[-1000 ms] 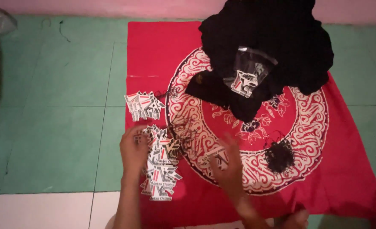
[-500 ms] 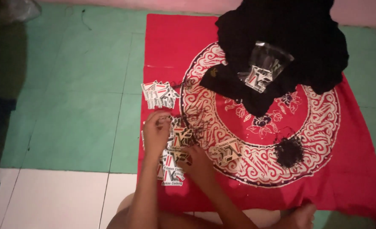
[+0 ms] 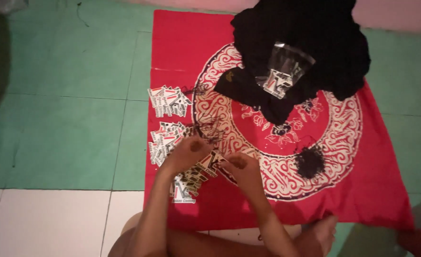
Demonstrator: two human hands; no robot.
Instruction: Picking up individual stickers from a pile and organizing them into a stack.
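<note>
The left hand and the right hand meet over a red patterned cloth spread on the green tiled floor. Both pinch one white printed tag between their fingertips, just above a loose pile of tags lying at the cloth's left edge. A second heap of tags sits farther up, with thin black strings beside it. A bundle of black loops lies to the right. A black garment carries a clear plastic bag.
</note>
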